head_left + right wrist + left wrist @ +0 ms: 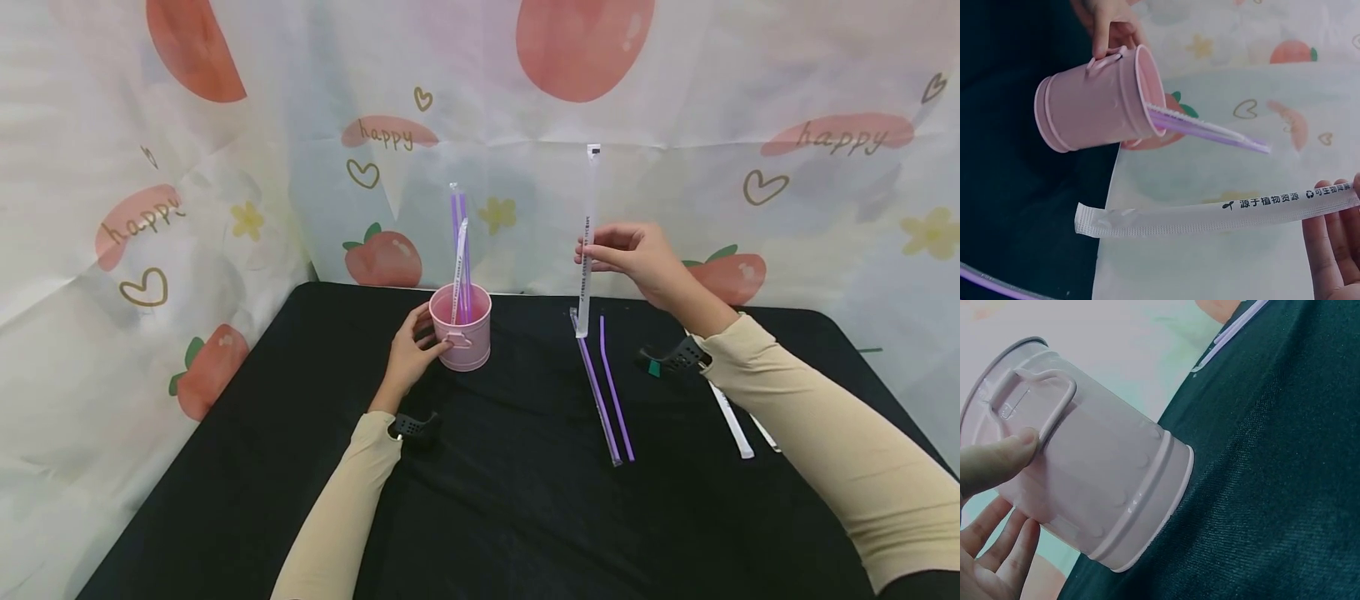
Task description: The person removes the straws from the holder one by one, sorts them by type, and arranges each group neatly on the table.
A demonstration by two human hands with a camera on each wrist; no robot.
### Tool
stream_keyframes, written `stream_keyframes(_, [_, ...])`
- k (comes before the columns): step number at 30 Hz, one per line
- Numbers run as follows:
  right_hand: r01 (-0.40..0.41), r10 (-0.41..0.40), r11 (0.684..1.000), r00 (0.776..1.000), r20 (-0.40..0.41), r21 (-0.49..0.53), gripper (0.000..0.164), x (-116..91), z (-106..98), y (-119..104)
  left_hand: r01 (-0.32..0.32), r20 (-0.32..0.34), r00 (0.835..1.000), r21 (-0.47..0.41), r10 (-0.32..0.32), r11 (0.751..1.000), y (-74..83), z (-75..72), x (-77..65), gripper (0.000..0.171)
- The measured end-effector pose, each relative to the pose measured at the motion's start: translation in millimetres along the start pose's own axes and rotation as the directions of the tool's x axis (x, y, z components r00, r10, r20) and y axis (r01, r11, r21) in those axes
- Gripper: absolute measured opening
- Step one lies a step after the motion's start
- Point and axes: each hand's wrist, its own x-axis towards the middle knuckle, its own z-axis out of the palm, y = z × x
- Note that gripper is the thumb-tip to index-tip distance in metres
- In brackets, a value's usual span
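Note:
My left hand (407, 357) holds the side of a small pink bucket (467, 353), its thumb at the wire handle (1060, 412) and its fingers on the wall. The bucket stands upright on the table. Inside it lean purple straws (467, 292) and one white paper-wrapped straw (458, 271). Up to the right, my right hand (637, 257) pinches another paper-wrapped straw (1210, 220) and holds it nearly vertical, apart from the bucket. Dark printing runs along its wrapper. Below it on the table lie a purple straw in a clear wrapper (599, 400) and a bent purple straw (613, 390).
White paper-wrapped straws (731, 421) lie on the right of the black-covered table (495, 500), partly hidden by my right sleeve. A printed fabric backdrop (300, 75) rises behind the table's far edge and along its left side.

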Motion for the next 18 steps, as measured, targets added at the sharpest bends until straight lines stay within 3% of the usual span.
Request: stream_keyframes(18, [-0.027,0.025,0.999,0.995,-0.093,-0.025,0.015,-29.0,-42.7,5.7,0.034,0.002,0.999,0.004,-0.034,0.999,0.5,-1.3,-0.3,0.075])
